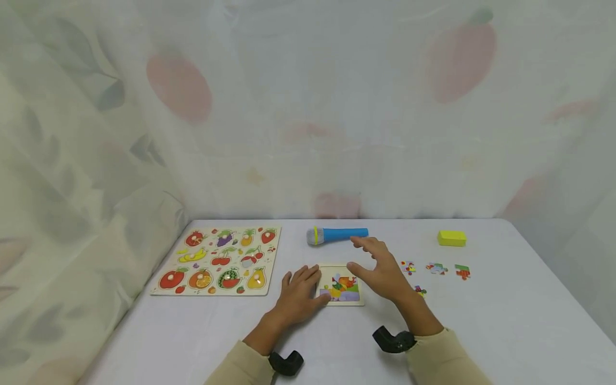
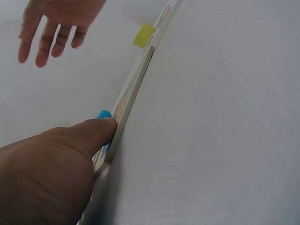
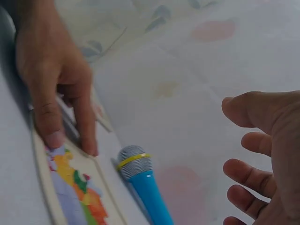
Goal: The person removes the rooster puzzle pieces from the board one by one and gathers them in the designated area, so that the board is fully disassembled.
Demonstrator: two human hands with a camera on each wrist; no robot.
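A small wooden jigsaw puzzle (image 1: pixel 340 286) with a colourful picture in a pale frame lies flat in the middle of the table. My left hand (image 1: pixel 298 297) rests on its left side, thumb on the picture near the lower edge and fingers along the upper left. In the right wrist view, the left thumb and a finger press down on the puzzle. My right hand (image 1: pixel 382 270) is raised above the puzzle's right side, fingers apart and holding nothing. Loose jigsaw pieces (image 1: pixel 436 269) lie to the right, one (image 1: pixel 420 291) partly behind the right wrist.
A fruit peg puzzle board (image 1: pixel 216 262) lies at the left. Behind the small puzzle is a toy microphone (image 1: pixel 344 234) with a blue handle. At the back right sits a yellow block (image 1: pixel 452 238). Patterned cloth (image 1: pixel 308 133) hangs behind and beside the white table.
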